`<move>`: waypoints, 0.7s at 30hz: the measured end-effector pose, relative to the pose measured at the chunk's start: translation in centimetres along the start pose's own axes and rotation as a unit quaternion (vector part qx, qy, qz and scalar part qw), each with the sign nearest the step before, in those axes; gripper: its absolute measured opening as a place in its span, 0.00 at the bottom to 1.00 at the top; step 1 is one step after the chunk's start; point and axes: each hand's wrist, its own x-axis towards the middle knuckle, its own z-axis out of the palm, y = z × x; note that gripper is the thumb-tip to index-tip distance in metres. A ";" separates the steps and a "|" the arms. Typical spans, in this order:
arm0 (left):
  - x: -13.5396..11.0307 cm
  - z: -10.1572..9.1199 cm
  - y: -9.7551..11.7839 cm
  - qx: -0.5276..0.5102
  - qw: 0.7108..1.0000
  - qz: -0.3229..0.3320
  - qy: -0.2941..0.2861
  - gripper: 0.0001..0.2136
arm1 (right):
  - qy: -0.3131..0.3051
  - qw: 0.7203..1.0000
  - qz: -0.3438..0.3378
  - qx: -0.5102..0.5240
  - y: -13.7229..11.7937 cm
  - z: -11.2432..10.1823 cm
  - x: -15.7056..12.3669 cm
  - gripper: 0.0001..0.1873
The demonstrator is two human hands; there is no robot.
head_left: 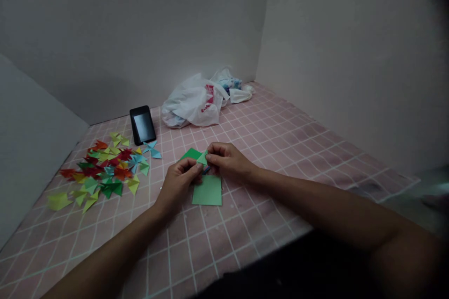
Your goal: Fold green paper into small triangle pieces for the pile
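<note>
Between my two hands is a small folded piece of light green paper (202, 158). My left hand (180, 178) pinches its left side between thumb and fingers. At its right edge, the fingertips of my right hand (228, 159) are closed on it. A flat light green paper square (207, 191) lies on the cloth just below the hands. Behind my left hand a darker green sheet (191, 153) shows in part. Something small and dark blue (206, 170) sits under the held paper, too covered to name.
Many-coloured folded paper pieces (111, 186) are heaped at the left. Behind them a black phone (142, 125) leans upright. White plastic bags (196, 103) lie near the back wall. A pink checked cloth (266, 149) covers the surface, with walls at the back and sides.
</note>
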 end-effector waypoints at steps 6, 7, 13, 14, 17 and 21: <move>-0.1 0.1 -0.2 0.003 1.000 -0.005 -0.009 0.09 | -0.018 1.000 0.000 0.006 0.1 -0.1 -0.1 0.08; -0.1 0.1 -0.2 -0.005 1.000 -0.007 -0.013 0.09 | -0.024 1.000 0.001 0.006 0.1 0.0 -0.1 0.08; -0.1 -0.1 -0.2 -0.022 1.000 -0.002 0.016 0.09 | -0.030 0.999 -0.019 -0.005 0.1 0.3 -0.2 0.09; -0.1 -0.1 -0.2 -0.031 0.999 0.000 0.027 0.10 | -0.031 0.999 -0.022 -0.008 0.1 0.4 -0.2 0.09; -0.2 0.0 -0.1 -0.050 0.998 0.007 0.034 0.10 | -0.039 0.999 -0.026 -0.020 0.1 0.6 -0.3 0.13; -0.2 0.0 -0.1 -0.030 0.999 0.013 0.026 0.10 | -0.035 0.999 -0.014 -0.022 0.1 0.8 -0.4 0.09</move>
